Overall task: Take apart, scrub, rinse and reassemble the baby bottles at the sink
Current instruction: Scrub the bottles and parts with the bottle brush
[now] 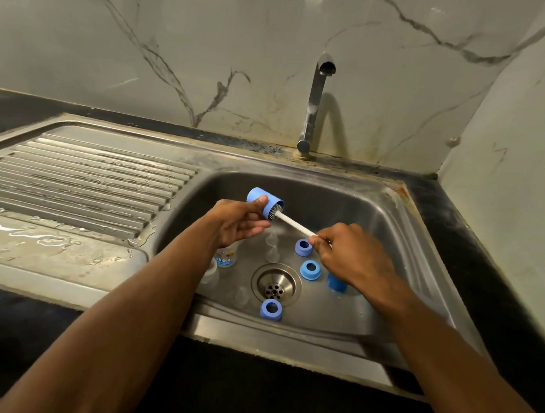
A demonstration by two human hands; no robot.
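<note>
The bottles have already been taken apart, and scrubbing is judged to be under way; rinsing and reassembly are still to be done, and no water is seen running from the tap (pixel 316 104).

The loose parts are laid in the steel sink basin (pixel 398 244) and are placed here by the drain (pixel 276 285). Two clear bottle bodies (pixel 217 266) are seen left of the drain, partly hidden under the left forearm. A blue cap (pixel 336 283) stands right of the drain, half covered by the right wrist. Three blue screw rings are spread about: one (pixel 303 247) behind the drain, one (pixel 310 269) just right of it, one (pixel 271 309) in front of it. Clear teats (pixel 272 249) lie behind the drain, and another is faintly seen at its front left.

Above and behind the drain, a second blue cap (pixel 265 203) is pinched between thumb and fingers of the left hand (pixel 237 225), its open end turned to the right. The bristle head of a white-handled bottle brush (pixel 295 225) is pushed into that opening, and the handle's end is gripped by the curled fingers of the right hand (pixel 350 256).
</note>
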